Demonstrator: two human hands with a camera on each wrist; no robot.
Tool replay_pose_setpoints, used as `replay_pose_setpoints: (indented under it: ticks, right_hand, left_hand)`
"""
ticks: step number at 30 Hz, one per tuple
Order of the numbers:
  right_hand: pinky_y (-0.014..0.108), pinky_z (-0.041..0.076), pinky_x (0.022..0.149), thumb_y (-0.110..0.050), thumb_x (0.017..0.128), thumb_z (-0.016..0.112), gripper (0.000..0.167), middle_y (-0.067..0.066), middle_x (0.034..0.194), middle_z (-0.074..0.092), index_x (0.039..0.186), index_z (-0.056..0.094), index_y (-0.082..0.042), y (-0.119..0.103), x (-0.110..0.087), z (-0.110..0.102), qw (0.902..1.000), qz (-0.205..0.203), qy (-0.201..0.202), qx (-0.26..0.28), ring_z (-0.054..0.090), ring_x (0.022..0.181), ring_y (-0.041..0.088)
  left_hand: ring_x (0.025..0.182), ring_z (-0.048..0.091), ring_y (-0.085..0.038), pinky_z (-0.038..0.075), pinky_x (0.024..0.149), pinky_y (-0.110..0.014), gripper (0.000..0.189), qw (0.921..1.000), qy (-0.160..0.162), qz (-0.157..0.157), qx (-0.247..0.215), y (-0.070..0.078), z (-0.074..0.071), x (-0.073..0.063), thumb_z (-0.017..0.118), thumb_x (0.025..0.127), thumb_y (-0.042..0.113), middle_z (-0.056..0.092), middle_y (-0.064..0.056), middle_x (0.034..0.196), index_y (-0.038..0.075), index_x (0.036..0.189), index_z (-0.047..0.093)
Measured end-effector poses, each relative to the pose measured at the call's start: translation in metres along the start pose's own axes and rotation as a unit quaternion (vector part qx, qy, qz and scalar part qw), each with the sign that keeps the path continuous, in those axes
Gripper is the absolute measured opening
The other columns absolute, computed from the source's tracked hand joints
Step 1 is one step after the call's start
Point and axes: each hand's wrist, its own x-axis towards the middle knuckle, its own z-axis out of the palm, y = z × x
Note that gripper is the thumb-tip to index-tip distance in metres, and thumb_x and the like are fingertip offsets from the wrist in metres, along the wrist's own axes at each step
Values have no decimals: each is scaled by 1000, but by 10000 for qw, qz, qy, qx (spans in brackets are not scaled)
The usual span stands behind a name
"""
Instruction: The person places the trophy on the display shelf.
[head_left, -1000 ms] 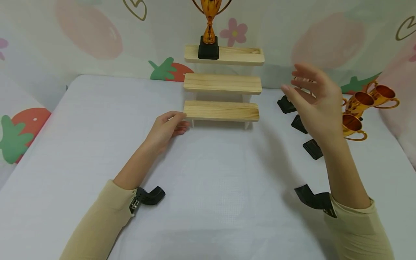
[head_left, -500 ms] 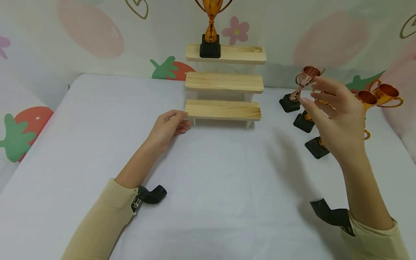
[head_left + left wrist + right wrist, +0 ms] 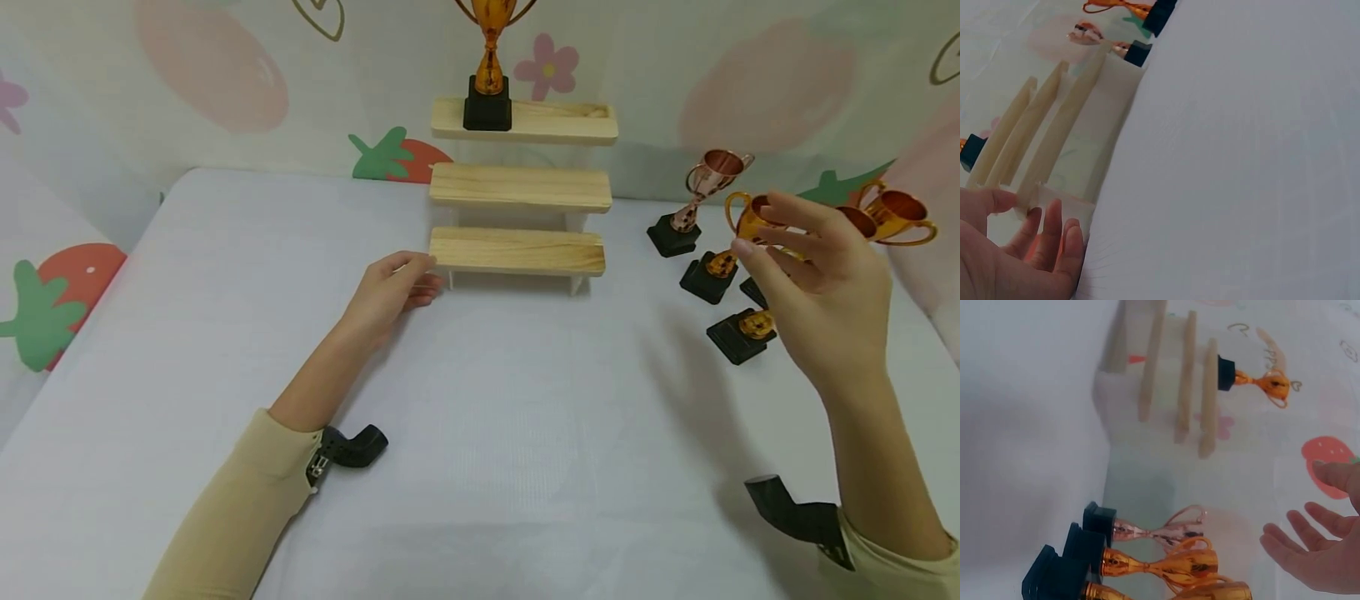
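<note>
A three-step wooden display stand [image 3: 517,252] stands at the back of the table. At the left end of its lowest step, my left hand [image 3: 382,300] pinches the board between thumb [image 3: 1001,201] and fingers. On the top step a gold trophy cup [image 3: 490,71] stands upright on its black base, left of the middle. My right hand [image 3: 832,292] hangs in the air with fingers loosely spread, holding nothing. It partly hides several gold trophies [image 3: 1163,565] below it. A smaller rose-gold trophy [image 3: 705,187] stands just left of this hand, at the back.
A white cloth [image 3: 480,433] covers the table. Behind the stand rises a pale backdrop [image 3: 360,75] printed with strawberries, flowers and hearts. Another gold cup [image 3: 900,215] shows at the far right, beyond the right hand.
My right hand has moved right and a little toward me, over the trophies, uncovering the rose-gold one. My left hand stays at the stand's lowest step.
</note>
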Motion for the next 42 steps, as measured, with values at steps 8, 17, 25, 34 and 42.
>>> replay_pose_setpoints:
  ticks: [8,17,25,34,42]
  right_hand:
    - [25,48,111,-9,102,70,46,3,140,62,148,61,-11,6,-3,-11,9985,294,255,-375,64,124,10]
    - [25,44,116,-11,104,68,46,-17,132,58,149,60,-12,17,-6,-20,9960,526,561,-450,61,130,14]
    - [27,36,122,-14,107,61,50,8,157,51,156,51,-17,17,-5,-21,9907,1139,542,-504,51,144,19]
    - [27,31,125,-21,108,62,52,9,161,47,158,49,-19,27,1,-25,9856,1417,541,-747,45,150,24]
    - [26,33,124,-26,108,61,56,8,164,43,160,45,-21,32,5,-26,9756,1932,417,-953,45,150,25]
  left_hand:
    - [94,64,-11,55,83,-16,36,10000,17,-44,37,1,1,1,54,110,23,68,1,97,-3,133,61]
    - [94,64,-11,55,83,-16,36,9999,52,-81,52,1,1,1,54,110,24,68,1,97,-4,133,61]
    - [93,63,-11,55,82,-16,36,9999,37,-72,70,0,0,0,54,110,23,68,1,97,-4,134,61]
    - [93,65,-11,55,82,-17,32,10000,20,25,-12,0,-2,-1,53,110,20,68,2,94,-2,131,61]
    - [93,65,-11,55,81,-16,32,10000,-3,32,18,0,-2,1,53,110,20,68,2,94,-2,131,62]
